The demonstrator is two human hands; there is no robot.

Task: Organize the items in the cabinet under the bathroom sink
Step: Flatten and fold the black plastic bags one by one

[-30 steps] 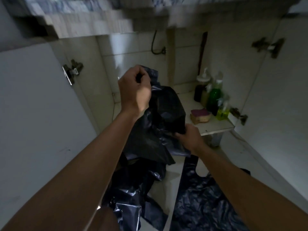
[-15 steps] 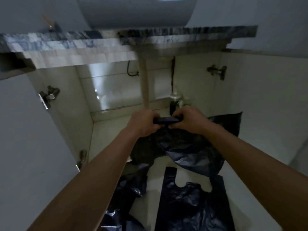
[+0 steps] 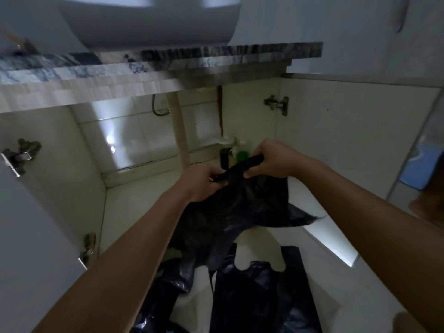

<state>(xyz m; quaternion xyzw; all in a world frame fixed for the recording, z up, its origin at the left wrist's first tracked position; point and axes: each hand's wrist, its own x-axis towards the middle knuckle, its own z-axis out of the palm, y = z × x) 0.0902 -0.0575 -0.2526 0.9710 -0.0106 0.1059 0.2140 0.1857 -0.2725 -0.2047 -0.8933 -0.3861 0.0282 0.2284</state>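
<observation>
Progress looks about halfway, I'd guess. Left hand (image 3: 204,181) and right hand (image 3: 276,162) each have fingers curled tight round the bunched top edge of a black plastic bag (image 3: 240,207), held up in front of the open cabinet (image 3: 336,140), the rest hanging between the arms. Bottles (image 3: 240,156) sit grouped in the back corner, so that bit seems sorted. Flat bag (image 3: 259,292) lies smoothed out below, and a crumpled heap (image 3: 165,280) beside it isn't folded yet.

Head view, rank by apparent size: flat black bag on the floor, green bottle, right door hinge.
Largest by far: flat black bag.
Then right door hinge and green bottle: near alike, bottle partly hidden, so unranked.
</observation>
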